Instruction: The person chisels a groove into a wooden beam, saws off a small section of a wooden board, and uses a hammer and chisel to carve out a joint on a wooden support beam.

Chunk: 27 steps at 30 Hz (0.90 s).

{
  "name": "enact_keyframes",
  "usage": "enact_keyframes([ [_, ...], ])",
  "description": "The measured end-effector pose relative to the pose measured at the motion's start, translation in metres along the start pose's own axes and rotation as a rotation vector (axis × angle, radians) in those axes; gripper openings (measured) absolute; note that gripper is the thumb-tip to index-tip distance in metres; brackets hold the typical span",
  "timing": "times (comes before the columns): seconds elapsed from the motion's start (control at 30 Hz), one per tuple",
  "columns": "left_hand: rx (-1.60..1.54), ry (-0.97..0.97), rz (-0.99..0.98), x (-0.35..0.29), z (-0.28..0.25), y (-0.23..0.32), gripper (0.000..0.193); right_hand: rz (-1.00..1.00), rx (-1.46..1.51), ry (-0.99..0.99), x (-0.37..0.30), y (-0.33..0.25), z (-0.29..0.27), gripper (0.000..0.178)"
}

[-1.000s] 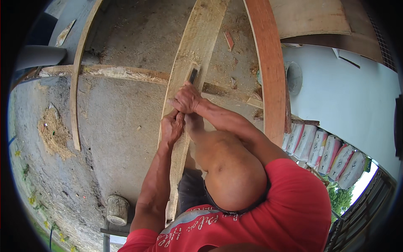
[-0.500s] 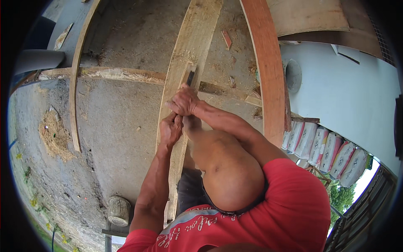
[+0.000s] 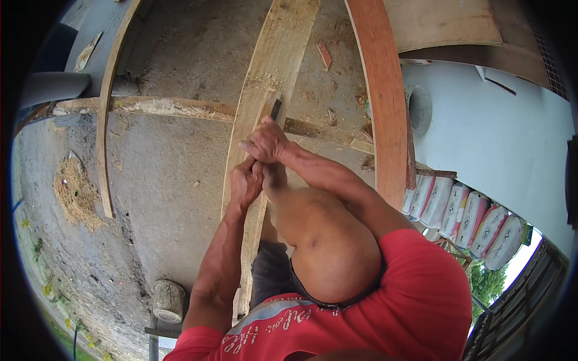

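A long pale board runs away from me beneath both hands. My right hand is closed round a narrow tool that lies along the board. Its far end shows a dark strip beside pale wood; the fingers cover the rest, so I cannot tell its exact kind. Just nearer to me, my left hand is closed and touches the right one, its grip on the tool's near end mostly hidden. Wood shavings lie on the board just beyond the tool. My bent knee rises to the right of the board.
A crossbeam passes beneath the board. A reddish plank stands to the right, a thin strip to the left. Sawdust is heaped on the ground. Several filled bags line the right wall; a short log is lower left.
Both hands stay closed in nearly the same place on the board. The whole view has shifted very slightly; nothing has been let go or taken up.
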<state>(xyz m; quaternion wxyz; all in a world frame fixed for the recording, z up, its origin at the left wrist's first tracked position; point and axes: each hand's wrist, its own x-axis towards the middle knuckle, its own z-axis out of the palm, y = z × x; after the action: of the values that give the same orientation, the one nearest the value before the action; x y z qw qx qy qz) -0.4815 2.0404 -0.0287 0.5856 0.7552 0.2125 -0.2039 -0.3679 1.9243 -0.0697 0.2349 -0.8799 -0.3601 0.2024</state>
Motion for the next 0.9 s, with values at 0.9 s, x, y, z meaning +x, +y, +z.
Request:
enact_keyframes([
  [0.9, 0.081, 0.097, 0.097, 0.018, -0.001, -0.009, 0.029, 0.02, -0.032, -0.026, 0.027, 0.006, -0.018, 0.053],
])
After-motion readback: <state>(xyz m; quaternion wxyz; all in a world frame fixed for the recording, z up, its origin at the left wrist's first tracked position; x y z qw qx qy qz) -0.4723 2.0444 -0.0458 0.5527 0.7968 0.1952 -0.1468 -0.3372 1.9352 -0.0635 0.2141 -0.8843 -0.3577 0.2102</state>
